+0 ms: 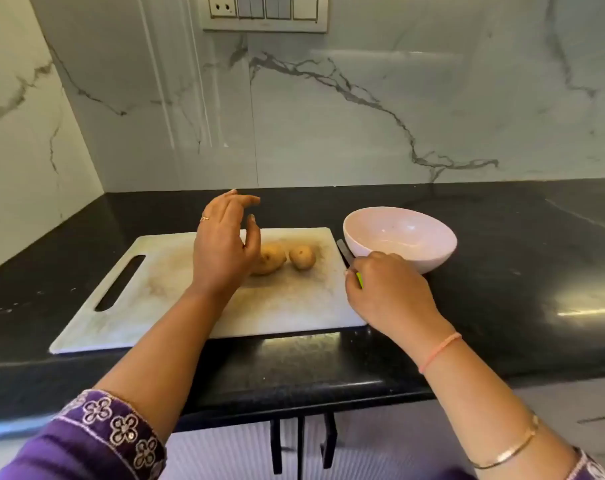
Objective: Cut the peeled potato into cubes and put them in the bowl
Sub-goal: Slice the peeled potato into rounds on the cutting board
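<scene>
Work stands at the very start of cutting: no cut shows, and no cubes lie anywhere. In the lower left centre of the frame the white cutting board (155, 289) rests on the black counter (502, 271), its handle slot toward the left. Above the middle of the board hovers the left hand (225, 247), fingers loosely spread and holding nothing, thumb near the potatoes (270, 259). These lie whole, side by side and just apart, at the board's centre right. At the board's right edge is the knife (342, 249), blade pointing to the upper part of the frame. The right hand (387, 289) has its fingers curled round the green handle; whether the knife is lifted or lying flat I cannot tell. Just right of it sits the pink bowl (432, 261), with nothing in it. The next move probably calls for the left hand to steady a potato while the blade comes across. Count: 1 board, 2 potatoes, 1 knife, 1 bowl, 2 hands.
</scene>
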